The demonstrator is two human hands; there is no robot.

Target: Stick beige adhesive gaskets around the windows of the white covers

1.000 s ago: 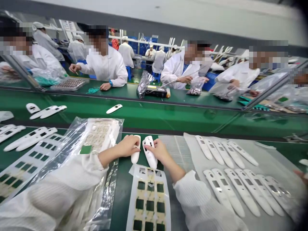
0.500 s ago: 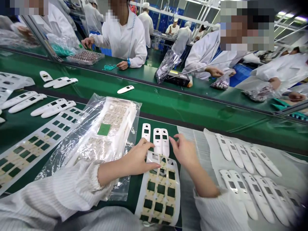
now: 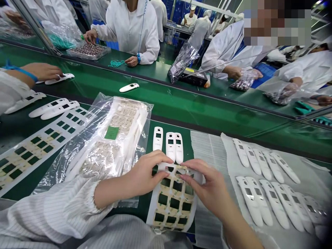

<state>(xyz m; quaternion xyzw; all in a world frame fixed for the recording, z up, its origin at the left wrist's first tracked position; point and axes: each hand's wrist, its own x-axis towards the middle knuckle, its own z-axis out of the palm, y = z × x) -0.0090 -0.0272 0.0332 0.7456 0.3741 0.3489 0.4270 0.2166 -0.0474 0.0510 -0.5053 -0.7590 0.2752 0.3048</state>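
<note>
both hands have closed in on each other since the earlier frame, when they stood apart above the sheet. the left hand (image 3: 145,174) is now half closed over the top edge of the adhesive sheet (image 3: 172,204), fingers above the edge and thumb on the sheet, and seems to pinch it. the right hand (image 3: 204,183) is bent in the same way at the sheet's upper right part, fingers curled, and also seems to have hold of it. the sheet lies near the front edge of the green tabletop, with rows of dark green windows.

just beyond the sheet's top edge lie three white casings (image 3: 170,147), one set apart and two touching, as they lay a moment ago. to the left, a plastic bag (image 3: 109,148) holds stacked sheets and shows one green label. to the right, a white liner (image 3: 269,152) carries two rows of casings: five in the far row and about six in the near row, hard to count at the edge.

a co-worker's hand (image 3: 44,71), new in view at the left, with a blue strap at the wrist, touches a casing (image 3: 59,79). two more casings (image 3: 52,109) lie side by side beside a second sheet (image 3: 44,148), and a single casing (image 3: 129,87) lies on the green belt.
</note>
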